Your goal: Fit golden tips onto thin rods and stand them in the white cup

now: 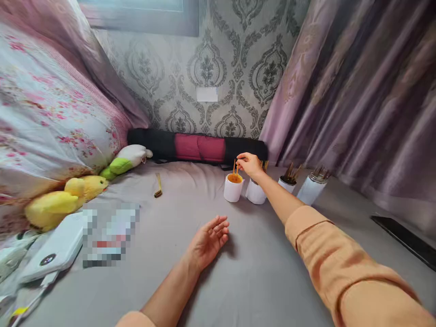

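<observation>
Right hand [250,164] out at twelve o'clock on a fully stretched arm, thumb and fingertips pinched together on the tops of the orange sticks [235,169]. Sticks upright, lower ends down inside the white cup [233,190], orange at its mouth. Cup standing on the far side of the grey sheet [259,272], just short of the black and red roll [199,146] along the wall.

Second white cup [256,193] just beside the first at its three o'clock, partly hidden behind the wrist. Further toward two o'clock, a third cup [286,183] with dark sticks poking out, then a pale jar [309,190] likewise filled, all four in a loose row.

Left hand [209,240] near the middle of the sheet, palm up, fingers loosely apart and gently curled, clamped on nothing, its back resting on the cloth. Well apart from the cups, at six o'clock from them.

At eleven o'clock from the left hand, a small loose bundle of sticks [158,185] lying flat on its own. At nine o'clock, a yellow plush toy [68,197] and a green and white plush toy [126,161] against the flowered bedding [44,113]. White power bank [56,250] at eight o'clock; dark flat slab [405,238] at three o'clock by the curtain [368,100].
</observation>
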`<state>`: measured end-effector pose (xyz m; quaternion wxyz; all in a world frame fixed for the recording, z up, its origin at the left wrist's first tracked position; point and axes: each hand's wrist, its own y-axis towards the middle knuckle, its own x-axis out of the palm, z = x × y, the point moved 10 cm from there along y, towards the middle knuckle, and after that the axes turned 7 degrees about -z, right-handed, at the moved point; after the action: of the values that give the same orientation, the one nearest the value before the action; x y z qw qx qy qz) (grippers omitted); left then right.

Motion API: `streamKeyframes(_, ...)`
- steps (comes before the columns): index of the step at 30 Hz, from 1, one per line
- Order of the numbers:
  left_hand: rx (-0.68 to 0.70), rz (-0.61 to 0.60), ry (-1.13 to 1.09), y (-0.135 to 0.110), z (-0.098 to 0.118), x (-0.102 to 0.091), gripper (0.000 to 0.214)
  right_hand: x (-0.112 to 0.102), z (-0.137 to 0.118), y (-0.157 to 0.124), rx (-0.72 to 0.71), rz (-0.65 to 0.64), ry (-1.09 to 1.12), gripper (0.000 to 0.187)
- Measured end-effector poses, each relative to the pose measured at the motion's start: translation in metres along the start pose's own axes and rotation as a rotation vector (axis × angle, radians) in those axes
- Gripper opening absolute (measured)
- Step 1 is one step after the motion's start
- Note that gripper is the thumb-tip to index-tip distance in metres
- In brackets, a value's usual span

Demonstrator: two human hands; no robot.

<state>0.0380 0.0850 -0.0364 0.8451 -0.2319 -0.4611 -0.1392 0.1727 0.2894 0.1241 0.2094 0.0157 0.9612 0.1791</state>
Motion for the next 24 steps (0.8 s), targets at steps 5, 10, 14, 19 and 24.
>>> streamKeyframes(5, 0.011, -0.020, -0.005, -0.0003, 0.0003, -0.0009, 0.028, 0.0025, 0.0006, -0.0021, 0.012, -0.014, 0.031, 0.015)
streamKeyframes(10, 0.014, -0.023, -0.003, -0.0005, 0.0000, -0.0012, 0.028, 0.0037, -0.0005, -0.0033, 0.030, -0.024, 0.048, 0.015)
streamKeyframes(14, 0.016, -0.025, -0.002, -0.0003, 0.0009, -0.0006, 0.028, 0.0038, 0.0021, -0.0033, 0.043, -0.025, 0.054, 0.017)
streamKeyframes(19, 0.018, -0.033, 0.003, -0.0003, 0.0014, 0.0002, 0.028, 0.0019, 0.0039, -0.0045, 0.051, -0.011, 0.063, 0.018)
streamKeyframes(24, 0.009, -0.021, 0.005, -0.0010, 0.0006, -0.0010, 0.028, -0.0005, 0.0030, -0.0063, 0.054, -0.011, 0.057, 0.019)
